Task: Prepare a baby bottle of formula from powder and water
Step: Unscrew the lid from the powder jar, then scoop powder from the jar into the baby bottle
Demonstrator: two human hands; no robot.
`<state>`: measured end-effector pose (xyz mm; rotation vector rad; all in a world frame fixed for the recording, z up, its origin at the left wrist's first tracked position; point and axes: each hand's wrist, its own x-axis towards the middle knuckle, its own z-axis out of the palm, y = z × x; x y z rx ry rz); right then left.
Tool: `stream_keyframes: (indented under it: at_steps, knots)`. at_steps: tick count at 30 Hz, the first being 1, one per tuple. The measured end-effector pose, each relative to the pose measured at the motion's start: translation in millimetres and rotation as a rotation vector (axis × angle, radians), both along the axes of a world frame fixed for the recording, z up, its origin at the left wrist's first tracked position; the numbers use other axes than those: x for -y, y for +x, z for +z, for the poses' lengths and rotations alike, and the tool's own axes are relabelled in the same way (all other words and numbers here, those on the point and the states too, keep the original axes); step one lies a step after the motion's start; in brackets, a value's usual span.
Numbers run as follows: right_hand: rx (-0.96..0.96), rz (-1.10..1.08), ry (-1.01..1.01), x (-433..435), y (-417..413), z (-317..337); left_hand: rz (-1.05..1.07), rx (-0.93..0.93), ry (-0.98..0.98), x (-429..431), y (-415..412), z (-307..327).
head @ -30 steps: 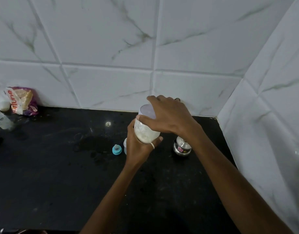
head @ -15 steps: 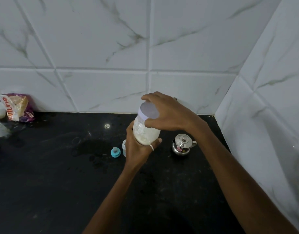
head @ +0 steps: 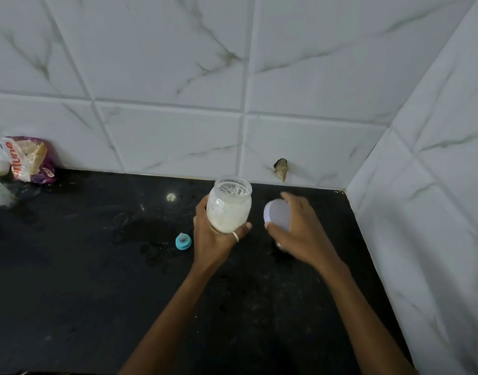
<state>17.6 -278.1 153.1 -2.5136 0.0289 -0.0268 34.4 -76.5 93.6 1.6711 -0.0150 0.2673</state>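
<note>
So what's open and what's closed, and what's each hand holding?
Powder jar: open, partly full of white powder, held up.
Lid: off the jar, beside it.
Left hand: grips the jar.
Right hand: holds the lid.
Teal bottle teat: not on a bottle, standing on the counter.

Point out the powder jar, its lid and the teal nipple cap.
powder jar (head: pixel 228 212), head view, glass side.
lid (head: pixel 277 216), head view, flat top.
teal nipple cap (head: pixel 183 242), head view, teal collar.
</note>
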Motion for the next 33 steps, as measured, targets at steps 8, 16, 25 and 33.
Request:
stream_keyframes:
  at_steps: [8,16,25,33]
  knots:
    - [-0.267,-0.027,-0.189,-7.2,-23.6,-123.0,-0.008,0.009,0.040,4.0,2.0,-5.9]
    - [-0.373,-0.026,-0.352,-2.9,-43.6,-169.3,-0.036,-0.005,0.020,6.3,2.2,-12.0]
    - [-0.296,-0.067,-0.278,-0.2,-32.4,-157.9,-0.057,-0.012,0.000,8.1,0.3,-11.1]
    - [0.135,-0.147,0.189,-11.7,-7.2,-46.1,-0.077,0.048,0.044,5.4,-1.4,-13.6]
